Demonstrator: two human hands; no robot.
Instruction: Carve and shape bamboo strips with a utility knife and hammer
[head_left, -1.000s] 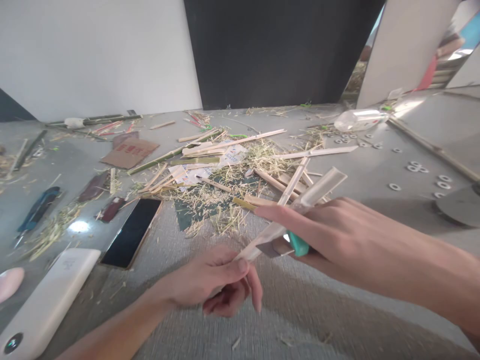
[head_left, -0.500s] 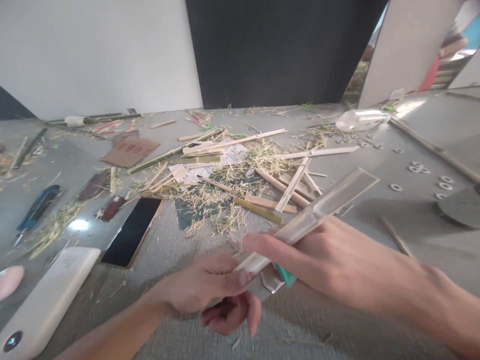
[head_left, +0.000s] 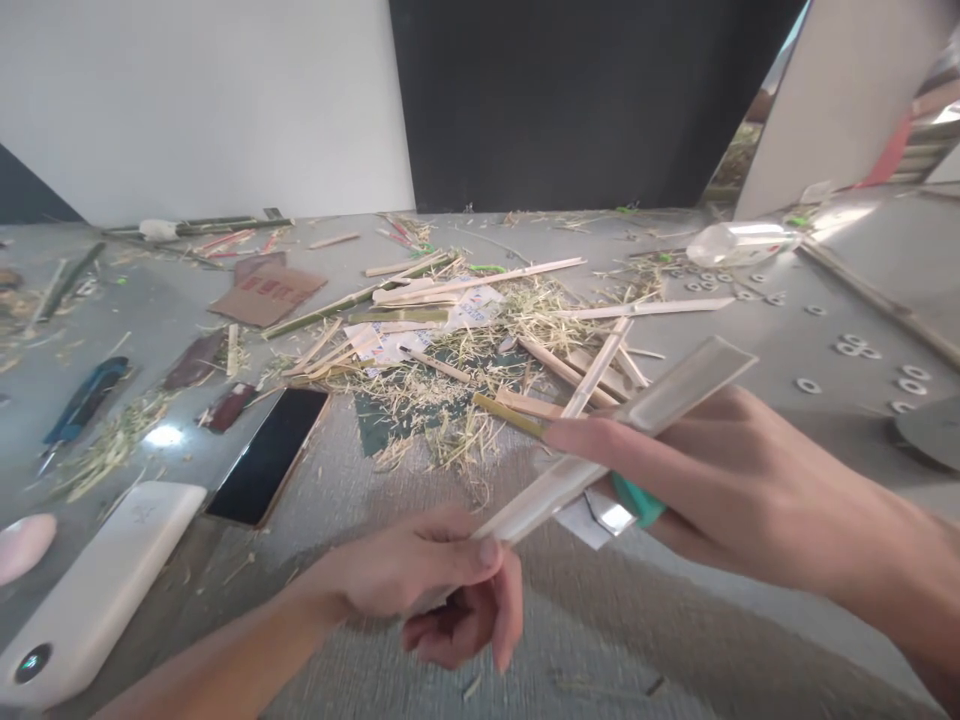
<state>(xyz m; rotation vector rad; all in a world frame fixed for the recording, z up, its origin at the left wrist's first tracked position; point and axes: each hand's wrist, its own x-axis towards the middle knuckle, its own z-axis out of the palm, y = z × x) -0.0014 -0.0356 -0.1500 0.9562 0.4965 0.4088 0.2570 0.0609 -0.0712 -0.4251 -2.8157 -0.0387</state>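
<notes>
A pale split bamboo strip (head_left: 541,494) slants up to the right between my hands, its hollow side facing up. My left hand (head_left: 427,575) pinches its near end, thumb on top and fingers curled beneath. In my right hand (head_left: 720,485) is a teal-handled knife (head_left: 636,502), its broad metal blade below the strip and pointing left. That hand's index finger lies across the strip partway along. Part of the handle is hidden by the palm, and I cannot tell whether the blade touches the bamboo.
Bamboo shavings (head_left: 450,390) and cut strips lie on a green mat (head_left: 375,425) beyond my hands. To the left are a phone (head_left: 270,455), a white oblong device (head_left: 105,585) and a blue-handled tool (head_left: 86,400). White rings (head_left: 855,345) and a plastic bottle (head_left: 739,243) lie right.
My right hand and the knife have slid up and right along the strip, away from my left hand. The left hand keeps its pinch in nearly the same place.
</notes>
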